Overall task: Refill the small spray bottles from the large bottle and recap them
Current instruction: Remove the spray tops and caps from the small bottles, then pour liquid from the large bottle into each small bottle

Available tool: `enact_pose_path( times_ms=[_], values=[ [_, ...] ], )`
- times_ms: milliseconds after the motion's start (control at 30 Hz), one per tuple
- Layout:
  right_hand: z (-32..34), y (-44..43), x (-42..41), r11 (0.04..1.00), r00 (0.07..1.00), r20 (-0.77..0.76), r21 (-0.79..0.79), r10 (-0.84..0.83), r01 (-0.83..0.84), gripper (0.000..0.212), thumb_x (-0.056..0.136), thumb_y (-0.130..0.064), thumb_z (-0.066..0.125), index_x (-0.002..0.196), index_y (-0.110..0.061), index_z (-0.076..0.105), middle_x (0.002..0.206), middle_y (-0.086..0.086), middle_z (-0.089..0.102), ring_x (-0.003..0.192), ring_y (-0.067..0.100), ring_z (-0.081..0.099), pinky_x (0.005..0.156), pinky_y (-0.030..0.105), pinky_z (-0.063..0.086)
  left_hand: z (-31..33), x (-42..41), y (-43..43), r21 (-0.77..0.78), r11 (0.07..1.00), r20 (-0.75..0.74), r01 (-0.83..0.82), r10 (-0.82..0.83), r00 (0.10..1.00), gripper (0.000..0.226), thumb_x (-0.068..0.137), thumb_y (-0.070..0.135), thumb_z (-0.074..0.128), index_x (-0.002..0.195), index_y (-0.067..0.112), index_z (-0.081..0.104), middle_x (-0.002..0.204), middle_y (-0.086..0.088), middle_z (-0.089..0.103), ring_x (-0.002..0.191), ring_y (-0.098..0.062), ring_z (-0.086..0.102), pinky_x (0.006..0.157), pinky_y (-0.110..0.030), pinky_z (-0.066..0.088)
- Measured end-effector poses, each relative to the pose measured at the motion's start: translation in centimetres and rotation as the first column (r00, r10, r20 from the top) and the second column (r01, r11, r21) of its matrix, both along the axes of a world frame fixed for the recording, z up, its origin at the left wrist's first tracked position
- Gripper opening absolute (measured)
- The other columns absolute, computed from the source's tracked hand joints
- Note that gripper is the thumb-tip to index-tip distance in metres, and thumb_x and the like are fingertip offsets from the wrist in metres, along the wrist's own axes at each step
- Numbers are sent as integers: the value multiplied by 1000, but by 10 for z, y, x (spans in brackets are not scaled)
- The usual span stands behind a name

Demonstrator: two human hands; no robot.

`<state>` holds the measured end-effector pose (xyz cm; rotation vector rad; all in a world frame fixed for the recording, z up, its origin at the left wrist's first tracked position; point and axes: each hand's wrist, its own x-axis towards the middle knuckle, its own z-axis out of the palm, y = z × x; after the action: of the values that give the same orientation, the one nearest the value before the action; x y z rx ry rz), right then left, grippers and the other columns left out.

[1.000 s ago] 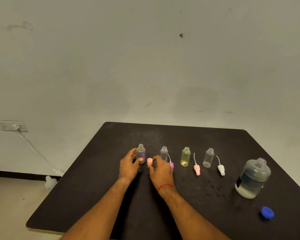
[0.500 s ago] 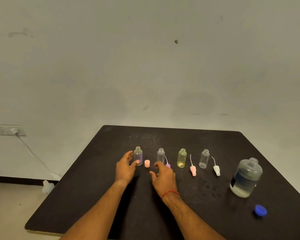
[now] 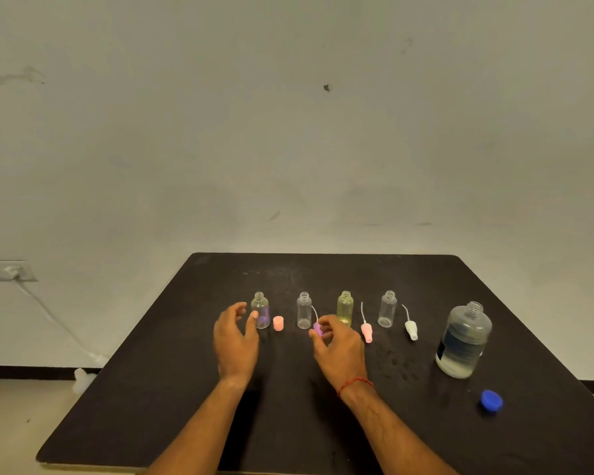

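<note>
Several small uncapped spray bottles stand in a row on the black table (image 3: 323, 423): a purple-tinted one (image 3: 261, 310), a clear one (image 3: 304, 310), a yellow one (image 3: 345, 307) and another clear one (image 3: 387, 309). My left hand (image 3: 235, 337) is open, its thumb touching the purple-tinted bottle. My right hand (image 3: 340, 347) pinches the purple spray cap (image 3: 317, 329) beside the second bottle. A pink cap (image 3: 278, 323), a pink sprayer (image 3: 366, 329) and a white sprayer (image 3: 411, 329) lie on the table. The large uncapped bottle (image 3: 463, 341) stands at the right, its blue cap (image 3: 491, 400) in front of it.
A grey wall rises behind the table. A wall socket (image 3: 7, 270) with a white cable (image 3: 52, 320) is at the left, and a small white object (image 3: 83, 378) lies on the floor.
My right hand has left the pink cap and moved right to the purple spray cap, closing its fingers on it. My left hand stays by the purple-tinted bottle.
</note>
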<state>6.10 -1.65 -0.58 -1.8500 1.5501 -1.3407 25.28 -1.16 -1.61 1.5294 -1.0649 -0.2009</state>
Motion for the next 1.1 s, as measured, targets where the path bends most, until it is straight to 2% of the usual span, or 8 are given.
enact_pose_path(
  times_ms=[100,233,533,633,733,867,967,1100],
  values=[
    [1,1,-18,999,998,42,-4,-37,37,11,82,-30,74,89,-26,67,80,-12,65,76,1,62,70,11,49,8,-22,9,-96,994,22,48,-47,999,11,93,21,69,103,25,68,98,12,64,92,-12,64,80,-39,57],
    [0,0,-45,997,993,79,-2,-82,82,16,79,-25,77,92,-24,68,84,-12,66,76,4,63,73,24,56,17,-59,12,-130,981,3,146,-147,989,7,93,21,70,99,24,69,92,12,66,84,-8,66,73,-32,58],
    [12,24,-113,985,974,171,-68,-146,159,14,83,-21,76,92,-28,67,82,-13,65,76,1,63,66,16,53,18,-149,7,-78,913,-63,401,-406,912,16,91,20,73,104,28,67,98,12,71,92,2,67,82,-21,57],
    [15,32,-137,968,958,199,-104,-204,228,15,83,-18,75,91,-27,66,80,-11,64,72,7,62,65,20,54,15,-175,1,-15,885,-99,464,-464,881,22,91,21,73,111,27,66,104,11,71,95,8,65,89,-20,56],
    [20,38,-159,930,926,243,-158,-290,332,15,81,-16,76,85,-23,64,76,-7,61,66,10,59,61,21,52,12,-198,-10,35,861,-145,507,-497,855,34,90,23,74,123,20,65,117,5,70,107,0,66,97,-26,55],
    [23,43,-182,879,888,268,-205,-373,431,23,79,-12,79,88,-19,59,86,-3,58,74,11,54,65,21,49,8,-222,-26,129,848,-166,514,-493,854,59,89,27,76,142,13,53,142,0,58,130,-11,55,98,-9,41],
    [23,41,-193,859,857,277,-160,-434,486,36,76,-15,81,101,-15,55,101,1,54,85,14,51,71,12,42,6,-232,-38,178,857,-140,483,-464,875,72,88,30,76,150,13,42,152,-3,48,140,-16,45,112,-27,38],
    [20,34,-206,850,840,229,-83,-491,520,61,70,-23,85,118,-16,48,115,2,49,105,16,47,81,23,43,9,-243,-54,242,855,-110,458,-445,889,79,88,28,76,153,10,34,156,-8,41,144,-21,39,115,-30,33]
  ],
)
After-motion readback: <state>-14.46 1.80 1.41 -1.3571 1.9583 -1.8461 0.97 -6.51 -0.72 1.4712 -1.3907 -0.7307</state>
